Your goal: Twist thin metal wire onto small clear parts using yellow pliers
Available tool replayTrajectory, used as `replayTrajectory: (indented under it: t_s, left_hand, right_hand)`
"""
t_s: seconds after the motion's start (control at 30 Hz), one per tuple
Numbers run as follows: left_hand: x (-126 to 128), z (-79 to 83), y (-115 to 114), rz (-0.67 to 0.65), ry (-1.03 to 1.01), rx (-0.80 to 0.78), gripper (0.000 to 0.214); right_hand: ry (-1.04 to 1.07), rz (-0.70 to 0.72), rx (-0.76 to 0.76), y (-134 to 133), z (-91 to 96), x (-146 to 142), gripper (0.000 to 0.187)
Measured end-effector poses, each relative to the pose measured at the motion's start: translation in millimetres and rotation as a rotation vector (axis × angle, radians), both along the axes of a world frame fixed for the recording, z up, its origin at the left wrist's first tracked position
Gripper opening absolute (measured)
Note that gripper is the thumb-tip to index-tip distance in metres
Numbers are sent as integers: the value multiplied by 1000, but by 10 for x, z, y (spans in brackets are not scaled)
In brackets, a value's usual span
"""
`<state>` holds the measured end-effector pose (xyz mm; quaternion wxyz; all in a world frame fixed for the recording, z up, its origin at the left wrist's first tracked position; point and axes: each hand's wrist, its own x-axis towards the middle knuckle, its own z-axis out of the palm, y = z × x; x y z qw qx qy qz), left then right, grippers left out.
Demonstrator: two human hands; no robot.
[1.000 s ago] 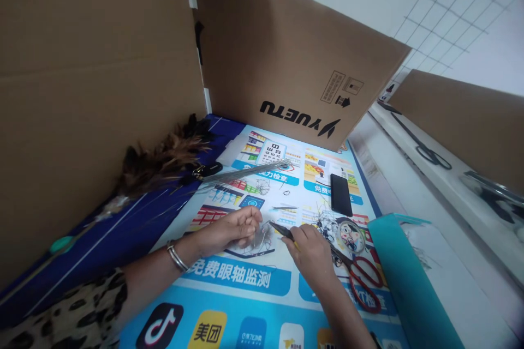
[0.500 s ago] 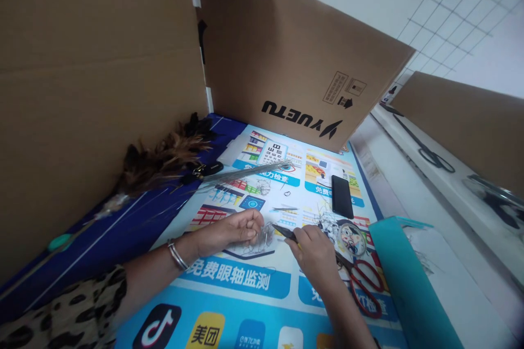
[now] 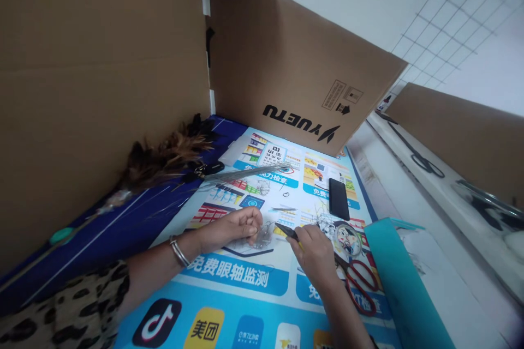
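Note:
My left hand (image 3: 243, 227) is closed, thumb and fingers pinching a thin bent wire (image 3: 267, 230) whose loops stick out to the right. In my right hand (image 3: 315, 248) is a pair of pliers (image 3: 287, 231), with dark pointed jaws and a bit of yellow handle showing. The jaw tips point left, close beside the wire; I cannot tell whether they touch it. Scissors with red handles (image 3: 362, 286) lie just right of my right wrist. Near them are a round cartoon-printed disc (image 3: 347, 239) and a tangle of dark wire (image 3: 325, 223).
A bundle of straight wires (image 3: 254, 172) lies across the printed mat (image 3: 229, 297). A black phone (image 3: 339, 199) is at the right, with a teal box (image 3: 403, 283) nearer me. Brown feathers (image 3: 167, 147) lie at the left by tall cardboard panels (image 3: 303, 60).
The view has shifted slightly, so objects on the right sit a little further left. Both hands keep their grips; the pliers' tips are slightly further from my left hand.

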<state>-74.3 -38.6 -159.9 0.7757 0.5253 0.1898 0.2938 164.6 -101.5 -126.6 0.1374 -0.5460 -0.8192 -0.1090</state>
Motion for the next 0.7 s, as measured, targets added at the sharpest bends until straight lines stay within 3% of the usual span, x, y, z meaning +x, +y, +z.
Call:
replayTrajectory:
  t_s: [0.2,0.47,0.7]
  left_hand:
    - [16,24,-27,35,16,2,16]
    - [49,20,-42,47,69,-4,26]
    - [69,-55,-17,66,139,19,26]
  right_hand:
    - [98,-5,26,-4,-87,21,23]
    - [160,-48,30,-52,-123,26,24]
    - [195,-74,47,-70,-188,76,24]
